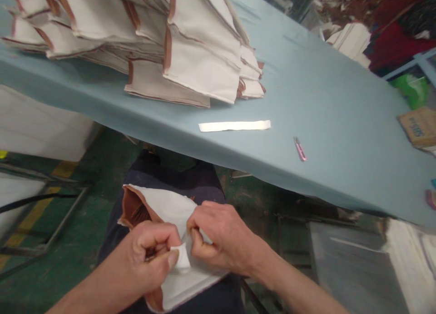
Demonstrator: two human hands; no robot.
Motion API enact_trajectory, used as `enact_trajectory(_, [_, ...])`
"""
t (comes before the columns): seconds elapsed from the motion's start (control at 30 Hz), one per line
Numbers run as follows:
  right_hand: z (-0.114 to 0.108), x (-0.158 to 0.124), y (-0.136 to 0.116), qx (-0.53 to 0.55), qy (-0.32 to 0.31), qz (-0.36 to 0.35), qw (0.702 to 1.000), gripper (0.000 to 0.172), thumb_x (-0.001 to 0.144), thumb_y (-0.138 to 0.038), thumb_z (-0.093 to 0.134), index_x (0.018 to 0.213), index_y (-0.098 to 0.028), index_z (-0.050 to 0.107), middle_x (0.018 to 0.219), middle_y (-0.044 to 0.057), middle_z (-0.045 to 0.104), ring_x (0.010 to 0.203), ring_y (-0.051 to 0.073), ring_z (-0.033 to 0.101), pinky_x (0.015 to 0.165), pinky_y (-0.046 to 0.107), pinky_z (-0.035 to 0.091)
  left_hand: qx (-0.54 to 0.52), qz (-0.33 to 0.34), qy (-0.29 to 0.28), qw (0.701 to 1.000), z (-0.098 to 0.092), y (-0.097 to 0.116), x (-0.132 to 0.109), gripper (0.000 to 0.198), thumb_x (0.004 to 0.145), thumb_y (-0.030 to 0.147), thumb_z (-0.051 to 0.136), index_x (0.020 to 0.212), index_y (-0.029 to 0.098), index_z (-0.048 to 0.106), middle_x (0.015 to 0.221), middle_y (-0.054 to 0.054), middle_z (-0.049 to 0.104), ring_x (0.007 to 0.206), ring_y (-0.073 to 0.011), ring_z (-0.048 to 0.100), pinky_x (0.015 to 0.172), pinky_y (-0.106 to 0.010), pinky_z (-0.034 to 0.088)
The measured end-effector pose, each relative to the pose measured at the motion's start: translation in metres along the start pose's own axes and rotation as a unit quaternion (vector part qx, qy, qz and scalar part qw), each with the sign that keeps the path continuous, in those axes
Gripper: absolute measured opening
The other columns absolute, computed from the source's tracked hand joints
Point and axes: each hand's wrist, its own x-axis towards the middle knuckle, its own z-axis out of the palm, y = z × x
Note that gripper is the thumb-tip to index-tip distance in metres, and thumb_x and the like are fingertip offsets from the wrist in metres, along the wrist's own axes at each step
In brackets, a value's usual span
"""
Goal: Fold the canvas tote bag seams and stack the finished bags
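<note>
A white cloth bag (172,202) with a brown-lined opening lies across the person's lap, its mouth turned to the left. My left hand (151,255) is closed, thumb and forefinger pinching a small white flap (183,258) over the bag's side. Whether that flap is part of the bag or a separate piece, I cannot tell. Close beside it, my right hand (221,234) is closed with its fingertips gripping the bag's white cloth. The exact spot under the right fingers is hidden.
On the blue-covered table (316,96) lie a heap of similar white bags (204,64), a white strip (235,125) and pink thread snips (299,149). A cardboard box (418,127) stands at the right. Metal frame legs (64,223) are at lower left, a grey surface (350,268) at lower right.
</note>
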Motion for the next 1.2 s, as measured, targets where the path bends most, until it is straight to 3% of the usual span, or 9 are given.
enact_trajectory(0.13, [-0.010, -0.009, 0.018, 0.009, 0.005, 0.095, 0.995, 0.018, 0.093, -0.010, 0.052, 0.083, -0.025, 0.053, 0.076, -0.001, 0.063, 0.070, 0.016, 0.057, 0.071, 0.028, 0.042, 0.001, -0.059, 0.054, 0.997, -0.003, 0.016, -0.014, 0.045, 0.083, 0.060, 0.067, 0.061, 0.026, 0.048, 0.057, 0.007, 0.038, 0.055, -0.0130, 0.038, 0.054, -0.024, 0.034])
enact_trajectory(0.23, [-0.017, -0.014, 0.015, 0.050, -0.003, 0.096, 0.994, 0.025, 0.109, -0.020, 0.044, 0.086, -0.025, 0.052, 0.075, -0.003, 0.061, 0.066, 0.015, 0.056, 0.068, 0.027, 0.042, -0.050, -0.101, 0.047, 0.993, -0.003, 0.028, -0.011, 0.047, 0.083, 0.063, 0.070, 0.063, 0.025, 0.051, 0.056, 0.008, 0.038, 0.054, -0.0120, 0.037, 0.054, -0.024, 0.033])
enact_trajectory(0.37, [-0.021, -0.012, -0.001, 0.096, 0.031, 0.098, 0.990, 0.034, 0.114, -0.032, 0.050, 0.081, -0.024, 0.054, 0.073, -0.004, 0.057, 0.067, 0.014, 0.054, 0.069, 0.029, 0.040, -0.073, -0.101, 0.032, 0.992, -0.001, 0.031, -0.004, 0.045, 0.086, 0.062, 0.069, 0.066, 0.023, 0.058, 0.057, 0.008, 0.040, 0.056, -0.0115, 0.034, 0.055, -0.024, 0.030])
enact_trajectory(0.43, [-0.024, -0.010, -0.010, 0.132, 0.055, 0.083, 0.986, 0.025, 0.112, -0.038, 0.057, 0.096, -0.021, 0.067, 0.081, -0.002, 0.066, 0.072, 0.015, 0.059, 0.071, 0.028, 0.045, -0.064, -0.092, 0.025, 0.993, 0.000, 0.030, -0.003, 0.043, 0.086, 0.060, 0.067, 0.066, 0.023, 0.060, 0.056, 0.008, 0.038, 0.055, -0.0116, 0.032, 0.055, -0.024, 0.027])
enact_trajectory(0.53, [-0.026, -0.006, -0.021, 0.146, 0.058, 0.020, 0.987, 0.022, 0.102, -0.040, 0.074, 0.112, -0.021, 0.074, 0.094, 0.001, 0.076, 0.078, 0.016, 0.067, 0.075, 0.028, 0.050, -0.039, -0.094, 0.050, 0.994, 0.002, 0.029, -0.005, 0.041, 0.087, 0.057, 0.064, 0.065, 0.023, 0.056, 0.058, 0.008, 0.040, 0.056, -0.0121, 0.034, 0.056, -0.024, 0.029])
enact_trajectory(0.77, [-0.023, 0.002, -0.031, 0.059, 0.063, -0.071, 0.994, 0.006, 0.090, -0.021, 0.075, 0.095, -0.022, 0.073, 0.085, 0.000, 0.079, 0.073, 0.017, 0.070, 0.075, 0.029, 0.052, 0.040, -0.036, 0.071, 0.996, 0.008, 0.025, -0.004, 0.038, 0.090, 0.050, 0.056, 0.061, 0.025, 0.051, 0.055, 0.009, 0.030, 0.052, -0.0116, 0.029, 0.052, -0.026, 0.024])
enact_trajectory(1.07, [-0.023, 0.005, -0.030, 0.062, 0.001, -0.051, 0.997, 0.008, 0.084, -0.018, 0.069, 0.082, -0.025, 0.067, 0.075, -0.003, 0.077, 0.066, 0.015, 0.067, 0.072, 0.027, 0.052, 0.068, -0.064, 0.055, 0.994, 0.013, 0.053, -0.008, 0.033, 0.087, 0.044, 0.058, 0.061, 0.024, 0.053, 0.055, 0.008, 0.035, 0.053, -0.0128, 0.035, 0.056, -0.029, 0.023])
enact_trajectory(1.2, [-0.018, 0.006, -0.033, 0.057, -0.009, -0.055, 0.997, 0.014, 0.081, -0.013, 0.065, 0.074, -0.025, 0.061, 0.068, -0.004, 0.073, 0.059, 0.013, 0.060, 0.068, 0.027, 0.047, 0.108, -0.031, 0.053, 0.992, 0.011, 0.049, -0.006, 0.030, 0.089, 0.039, 0.051, 0.062, 0.024, 0.052, 0.055, 0.008, 0.035, 0.052, -0.0123, 0.037, 0.057, -0.030, 0.025])
